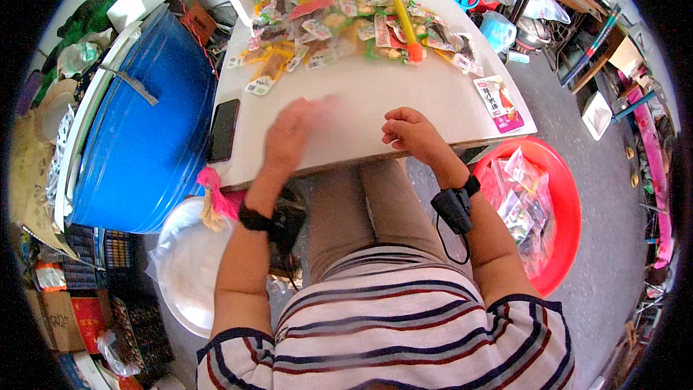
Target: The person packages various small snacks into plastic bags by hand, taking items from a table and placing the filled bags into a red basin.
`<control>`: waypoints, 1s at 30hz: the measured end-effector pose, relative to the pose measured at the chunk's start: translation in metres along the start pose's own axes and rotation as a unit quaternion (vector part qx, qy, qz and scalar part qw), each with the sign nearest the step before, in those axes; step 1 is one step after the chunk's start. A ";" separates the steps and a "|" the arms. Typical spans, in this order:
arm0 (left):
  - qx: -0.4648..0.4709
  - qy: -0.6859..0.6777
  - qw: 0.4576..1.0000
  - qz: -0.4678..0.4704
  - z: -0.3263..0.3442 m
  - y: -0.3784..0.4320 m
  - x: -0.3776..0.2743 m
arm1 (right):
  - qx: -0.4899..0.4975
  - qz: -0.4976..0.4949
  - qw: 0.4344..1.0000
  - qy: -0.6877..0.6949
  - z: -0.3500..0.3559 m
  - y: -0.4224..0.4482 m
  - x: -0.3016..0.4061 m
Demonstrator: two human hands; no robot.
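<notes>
My left hand (292, 132) is over the left front part of the white table (352, 103), blurred, and whether it holds anything is unclear. My right hand (409, 132) hovers at the table's front edge with curled fingers, and nothing shows in it. Beyond both hands lies a heap of small sealed food packets (325, 21). A yellow stick with an orange tip (414, 51) rests across the heap. One white and pink packet (498, 104) lies apart near the right corner. By the left edge is a black smartphone (223, 131).
At the left stands a large blue tub (146, 135). A red basin (568, 222) with plastic packets is on the floor at the right. Below the table's left corner is a white round container (189, 276). Light blue jugs (497, 31) stand past the table's right side.
</notes>
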State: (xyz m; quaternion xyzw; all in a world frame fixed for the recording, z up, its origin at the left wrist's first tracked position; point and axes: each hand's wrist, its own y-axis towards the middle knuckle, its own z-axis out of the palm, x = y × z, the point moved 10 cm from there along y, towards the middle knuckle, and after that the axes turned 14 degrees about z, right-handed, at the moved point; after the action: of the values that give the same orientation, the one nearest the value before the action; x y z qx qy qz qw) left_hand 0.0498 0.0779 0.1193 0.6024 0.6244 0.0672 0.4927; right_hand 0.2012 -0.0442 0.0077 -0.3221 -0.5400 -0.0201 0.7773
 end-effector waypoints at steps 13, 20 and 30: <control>0.008 -0.338 0.910 -0.241 -0.024 0.046 -0.016 | -0.009 -0.277 0.950 -0.147 0.006 -0.067 0.114; 0.090 -0.361 0.907 -0.197 0.011 0.037 -0.061 | -0.054 -0.415 0.731 -0.539 0.097 -0.138 0.150; 0.114 -0.324 0.920 -0.187 0.046 -0.001 -0.065 | -0.041 -0.281 0.724 -0.628 0.066 -0.136 0.106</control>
State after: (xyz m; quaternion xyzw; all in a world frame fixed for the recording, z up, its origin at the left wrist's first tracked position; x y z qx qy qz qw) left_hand 0.0672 0.0013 0.1305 0.5153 0.5354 -0.2969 0.5997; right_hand 0.1391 -0.0834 0.1770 -0.1259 -0.9693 -0.0532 0.2045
